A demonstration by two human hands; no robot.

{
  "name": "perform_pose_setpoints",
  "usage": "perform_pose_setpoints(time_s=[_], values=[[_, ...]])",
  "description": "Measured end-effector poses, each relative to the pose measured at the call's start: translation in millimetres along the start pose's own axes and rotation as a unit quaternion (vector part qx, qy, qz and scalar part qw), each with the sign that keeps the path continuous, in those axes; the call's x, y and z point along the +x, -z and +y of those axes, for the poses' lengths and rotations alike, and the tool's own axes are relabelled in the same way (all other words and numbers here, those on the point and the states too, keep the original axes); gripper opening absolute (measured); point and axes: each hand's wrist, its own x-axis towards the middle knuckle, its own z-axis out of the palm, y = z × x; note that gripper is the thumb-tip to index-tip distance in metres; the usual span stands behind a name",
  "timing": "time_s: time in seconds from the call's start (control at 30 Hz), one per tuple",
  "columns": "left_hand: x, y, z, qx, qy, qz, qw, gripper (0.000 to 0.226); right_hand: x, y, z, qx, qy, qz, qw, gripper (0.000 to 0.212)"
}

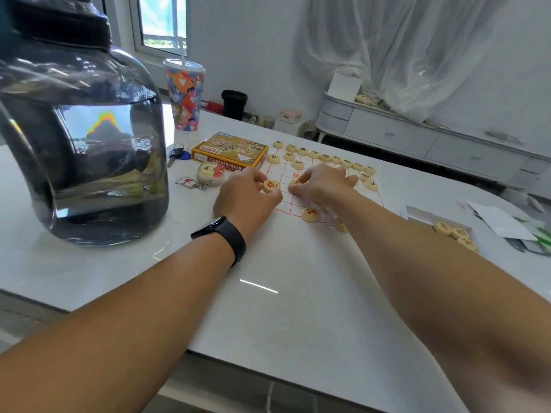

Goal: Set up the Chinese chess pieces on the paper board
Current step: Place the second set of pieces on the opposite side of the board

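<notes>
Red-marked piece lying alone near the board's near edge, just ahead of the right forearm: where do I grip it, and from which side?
Pinch the red-marked piece across its round rim, coming from straight above. It lies flat on the paper board, a low disc, so only the thin edge offers purchase. The right forearm crowds its right side; approach from the left.

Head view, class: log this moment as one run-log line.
left hand: holds red-marked piece | right hand: on piece | paper board: far rows filled, near mostly bare

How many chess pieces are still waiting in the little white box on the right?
3. They sit in a row in the white box: one farthest back, one in the middle, one nearest. The right arm may hide more.
</notes>
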Motion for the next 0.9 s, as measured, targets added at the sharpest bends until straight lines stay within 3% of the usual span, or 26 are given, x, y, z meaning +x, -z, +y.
perform_pose_setpoints(time_s=[0.33, 0.53, 0.67, 0.9], values=[[1.2, 0.8, -0.9, 0.002, 0.002, -0.017, 1.0, 0.037, -10.1, 0.5, 17.0, 0.103, 0.011, 0.085, 0.991, 0.062], [4.5, 3.0, 1.6, -0.003, 0.003, -0.047, 0.999, 0.041, -75.8, -2.1, 49.7, 0.107, 0.076, 0.248, 0.96, 0.045], [20.4, -4.4, 15.3, 0.046, -0.012, -0.03, 0.998, 0.046, -84.7, 7.8, 65.4, 0.131, 0.06, 0.296, 0.944, 0.041], [35.4, -24.1, 11.5, 0.136, 0.002, -0.053, 0.989, 0.044, -80.4, 0.8, 71.7, 0.106, 0.077, 0.257, 0.958, 0.045]])
